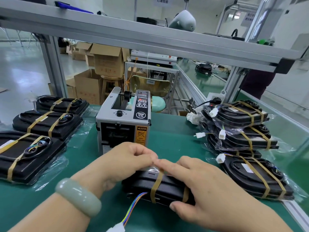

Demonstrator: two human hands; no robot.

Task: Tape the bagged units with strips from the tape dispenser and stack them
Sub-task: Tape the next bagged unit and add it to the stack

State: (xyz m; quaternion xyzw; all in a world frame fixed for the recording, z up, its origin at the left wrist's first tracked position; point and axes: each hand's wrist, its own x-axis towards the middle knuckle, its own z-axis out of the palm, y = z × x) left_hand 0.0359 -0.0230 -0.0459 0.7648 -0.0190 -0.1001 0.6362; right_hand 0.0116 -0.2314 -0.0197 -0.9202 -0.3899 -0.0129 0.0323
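Note:
A black bagged unit (145, 185) lies on the green mat in front of me, with two brown tape strips (156, 185) across it and coloured wires trailing toward me. My left hand (122, 163) grips its far left edge with curled fingers. My right hand (200, 185) lies over the unit's right half, index finger pressing the tape at the top edge, thumb against the near side. The grey tape dispenser (123, 121) stands just behind the hands.
Three taped units (45, 123) lie in a row at the left. A stack of taped units (240, 124) and another single unit (254, 178) sit at the right near the bench's aluminium edge (294, 213). A frame rail (150, 39) runs overhead.

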